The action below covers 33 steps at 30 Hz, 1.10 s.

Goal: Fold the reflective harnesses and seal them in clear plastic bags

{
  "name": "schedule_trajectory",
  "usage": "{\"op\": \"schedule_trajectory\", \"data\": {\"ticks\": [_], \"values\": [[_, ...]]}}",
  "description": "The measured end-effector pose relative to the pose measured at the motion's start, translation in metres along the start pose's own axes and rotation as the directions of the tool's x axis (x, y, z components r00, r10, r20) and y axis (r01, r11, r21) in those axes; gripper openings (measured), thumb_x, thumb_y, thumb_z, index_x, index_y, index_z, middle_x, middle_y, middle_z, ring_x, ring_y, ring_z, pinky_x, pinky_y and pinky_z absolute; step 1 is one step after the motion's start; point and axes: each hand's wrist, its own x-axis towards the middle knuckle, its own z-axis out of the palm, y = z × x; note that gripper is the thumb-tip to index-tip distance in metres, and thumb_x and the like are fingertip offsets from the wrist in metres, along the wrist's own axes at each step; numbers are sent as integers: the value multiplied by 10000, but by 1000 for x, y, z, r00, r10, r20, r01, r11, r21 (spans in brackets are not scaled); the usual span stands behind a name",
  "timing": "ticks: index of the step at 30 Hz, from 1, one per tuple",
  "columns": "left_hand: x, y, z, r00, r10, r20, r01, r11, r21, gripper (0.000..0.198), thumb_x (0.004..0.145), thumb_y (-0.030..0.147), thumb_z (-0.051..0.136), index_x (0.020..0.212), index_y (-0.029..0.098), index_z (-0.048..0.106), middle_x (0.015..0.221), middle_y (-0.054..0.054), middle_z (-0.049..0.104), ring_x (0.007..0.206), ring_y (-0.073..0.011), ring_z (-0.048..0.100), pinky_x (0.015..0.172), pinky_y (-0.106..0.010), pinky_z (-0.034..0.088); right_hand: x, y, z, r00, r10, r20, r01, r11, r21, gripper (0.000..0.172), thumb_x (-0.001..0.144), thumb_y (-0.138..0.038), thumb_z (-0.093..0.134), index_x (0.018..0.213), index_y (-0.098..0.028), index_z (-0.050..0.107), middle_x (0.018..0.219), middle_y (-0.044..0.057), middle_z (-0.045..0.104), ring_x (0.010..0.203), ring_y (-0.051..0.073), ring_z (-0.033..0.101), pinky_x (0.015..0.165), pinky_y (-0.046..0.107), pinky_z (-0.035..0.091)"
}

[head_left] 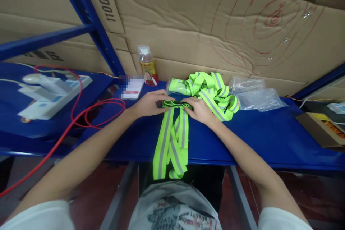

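Observation:
Between my two hands is a folded bundle of neon-yellow reflective strap [175, 104] with a grey stripe. My left hand [151, 103] grips the bundle's left end, and my right hand [198, 109] pinches its right end. From the bundle, loose lengths of strap [163, 147] hang down over the table's front edge. Just beyond my right hand lies a heap of the same reflective straps [208, 88], part of it rolled inside a clear wrapper at the left.
A drink bottle [148, 66] and a phone [132, 88] stand and lie behind my left hand. Clear plastic bags [256, 95] rest right of the heap. On the blue table [258, 129] are a red cable [94, 106], a power strip [54, 97] and an open cardboard box [320, 129].

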Motion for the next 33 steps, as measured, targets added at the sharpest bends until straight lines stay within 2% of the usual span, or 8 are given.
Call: {"op": "schedule_trajectory", "data": {"ticks": [3,8,12,17,19,24,29,33], "values": [[-1,-5,2,1000,14,-1,-14,999,-30,252,982,330,733,1207,244,811,1050,-60,704,868,-166,685,781,-276,551,1,1,-1,1000,0,15,0,1000,9,316,1008,-171,666,1319,-176,720,1208,102,772,1034,242,754,903,321,568],[-4,-9,3,997,-4,79,-6,992,127,219,949,233,729,1130,250,850,1075,-64,707,938,-186,692,824,-285,543,-2,4,-5,994,-64,91,75,988,-133,376,966,-259,777,1340,-217,764,1239,109,750,1008,259,757,805,317,564],[0,2,-2,980,-51,190,21,987,157,302,913,155,717,1151,275,860,1113,-51,689,935,-175,678,846,-278,529,-9,10,-6,994,-106,6,105,993,56,348,996,-479,752,1226,-233,837,1303,117,726,1035,251,762,936,363,584],[2,5,-12,955,-56,290,53,998,18,313,893,279,779,1195,302,857,1167,-62,634,954,-178,661,877,-295,549,-9,14,5,998,-19,-54,32,967,253,254,1051,-405,676,1088,-234,859,1237,116,769,1223,283,728,1002,401,585],[1,0,-13,959,-54,280,70,996,-47,291,920,362,781,1194,302,859,1170,-73,624,941,-172,651,857,-290,558,-7,14,11,996,31,-87,-6,964,267,280,989,-417,764,1176,-217,824,1240,120,764,1165,284,734,993,416,592],[-3,-13,-8,966,-113,231,142,983,-115,278,957,465,759,1126,273,869,1350,-118,643,917,-163,664,810,-288,574,-4,10,18,978,202,-53,-189,966,179,699,939,-504,794,1506,-132,622,1309,199,699,1156,339,706,974,487,597],[0,-9,-7,974,-126,191,140,988,-66,307,929,442,774,1153,232,780,1272,-95,725,1176,-262,675,1084,-413,516,-3,7,19,977,215,0,-211,960,181,623,932,-545,788,1384,-127,686,1239,179,713,1188,353,679,1030,494,560],[2,-4,-4,974,-178,137,189,979,-71,602,860,382,811,1393,198,599,1226,-88,687,1127,-248,674,1008,-373,545,-5,0,15,979,164,-120,-149,981,127,546,884,-510,837,1276,-152,710,1206,145,716,1135,347,629,1010,493,528]]}}
